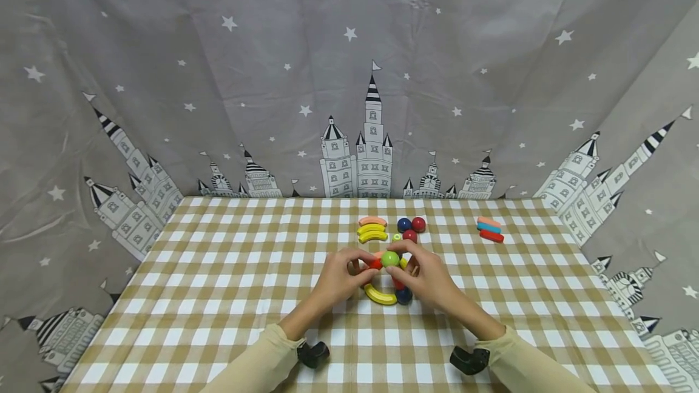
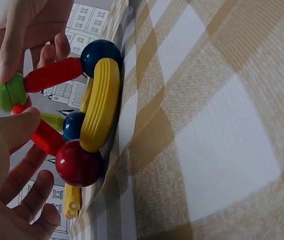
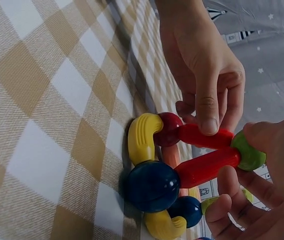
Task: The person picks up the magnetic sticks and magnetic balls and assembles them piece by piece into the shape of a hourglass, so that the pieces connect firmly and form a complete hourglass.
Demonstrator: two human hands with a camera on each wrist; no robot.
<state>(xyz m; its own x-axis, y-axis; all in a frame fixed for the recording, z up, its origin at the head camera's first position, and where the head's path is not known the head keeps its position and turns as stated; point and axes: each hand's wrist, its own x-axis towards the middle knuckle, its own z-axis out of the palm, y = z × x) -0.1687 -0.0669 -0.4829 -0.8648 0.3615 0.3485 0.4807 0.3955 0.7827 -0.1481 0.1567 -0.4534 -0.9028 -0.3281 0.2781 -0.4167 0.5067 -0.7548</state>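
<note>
A frame of magnetic-looking rods and balls stands on the checked cloth in front of me. At its top is a green ball (image 1: 390,259), held by the thumb and fingers of my right hand (image 1: 428,275). My left hand (image 1: 338,278) pinches a red rod (image 3: 197,136) that meets the green ball. Another red rod (image 3: 207,168) slopes from that ball down to a dark blue ball (image 3: 153,186). A dark red ball (image 2: 79,162) sits below the pinched rod. Between these two lower balls lies a curved yellow rod (image 2: 101,105). Behind it are a second blue ball (image 2: 74,125) and a lime rod (image 2: 52,120).
Beyond the hands lie stacked curved rods (image 1: 372,232), a loose blue ball (image 1: 404,224) and red ball (image 1: 418,224). Short straight rods (image 1: 490,230) lie farther right. A grey castle-print curtain (image 1: 262,90) closes off the table's back edge.
</note>
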